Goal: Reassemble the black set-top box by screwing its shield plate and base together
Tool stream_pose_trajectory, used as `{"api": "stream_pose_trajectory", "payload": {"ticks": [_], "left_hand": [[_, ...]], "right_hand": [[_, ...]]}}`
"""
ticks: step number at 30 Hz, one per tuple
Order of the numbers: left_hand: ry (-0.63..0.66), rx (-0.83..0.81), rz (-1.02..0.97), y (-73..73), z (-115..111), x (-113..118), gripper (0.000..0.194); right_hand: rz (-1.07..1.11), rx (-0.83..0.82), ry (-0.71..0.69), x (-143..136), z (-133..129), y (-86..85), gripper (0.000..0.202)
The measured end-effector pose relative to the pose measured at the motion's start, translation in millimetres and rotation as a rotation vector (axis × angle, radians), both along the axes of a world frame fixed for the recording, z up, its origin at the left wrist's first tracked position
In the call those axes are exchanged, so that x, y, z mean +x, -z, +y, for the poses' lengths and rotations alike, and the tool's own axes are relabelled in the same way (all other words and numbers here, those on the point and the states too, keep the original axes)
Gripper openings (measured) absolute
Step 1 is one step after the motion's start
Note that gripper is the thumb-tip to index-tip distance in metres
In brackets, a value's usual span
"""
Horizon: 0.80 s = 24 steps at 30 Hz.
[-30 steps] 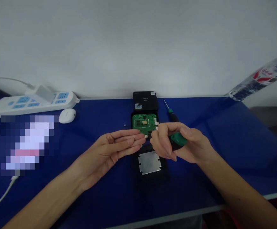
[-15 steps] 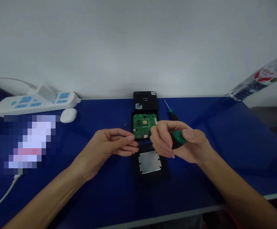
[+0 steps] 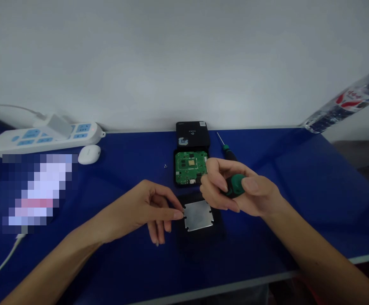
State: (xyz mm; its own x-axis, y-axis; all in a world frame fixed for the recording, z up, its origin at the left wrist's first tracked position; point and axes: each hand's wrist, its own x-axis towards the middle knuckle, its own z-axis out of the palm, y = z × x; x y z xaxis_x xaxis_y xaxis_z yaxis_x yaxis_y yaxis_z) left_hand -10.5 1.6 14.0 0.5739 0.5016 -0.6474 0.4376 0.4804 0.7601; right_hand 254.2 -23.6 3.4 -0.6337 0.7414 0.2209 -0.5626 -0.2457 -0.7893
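My left hand (image 3: 159, 209) has its thumb and index finger brought together at the left edge of a silver metal plate (image 3: 199, 216) with notched edges. The plate lies over a dark, flat black surface (image 3: 214, 237) near the front of the table. My right hand (image 3: 235, 186) is wrapped round the black and green handle of a screwdriver (image 3: 237, 184); its shaft is hidden by the fingers. Just beyond both hands, a green circuit board (image 3: 187, 163) sits in an open black case (image 3: 174, 169), its right front corner covered by my right hand.
Behind the board is a black box part (image 3: 192, 134). A second screwdriver (image 3: 227, 149) lies to its right, small screws (image 3: 165, 166) to its left. A power strip (image 3: 9, 144), white earbud case (image 3: 89, 154) and blurred phone (image 3: 41, 186) occupy the left; a bottle (image 3: 346, 103) leans at right.
My left hand has moved from the circuit board's front left corner toward me, to the metal plate's left edge. My right hand still grips the screwdriver, its handle turned slightly.
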Motion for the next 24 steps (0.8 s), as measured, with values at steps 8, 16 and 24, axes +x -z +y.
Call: {"api": "stream_pose_trajectory", "payload": {"ticks": [8, 16, 24], "left_hand": [[-0.004, 0.215, 0.057, 16.1, -3.9, -0.9, 0.034], [0.018, 0.467, 0.122, 15.5, -10.7, 4.7, 0.034], [0.096, 0.593, 0.166, 7.5, -11.0, 7.1, 0.025]], "right_hand": [[-0.019, 0.064, 0.013, -0.4, 3.0, -2.3, 0.046], [-0.013, 0.055, 0.007, 0.0, 3.3, -1.9, 0.044], [-0.011, 0.062, 0.071, -0.3, 4.5, -2.7, 0.047]]}}
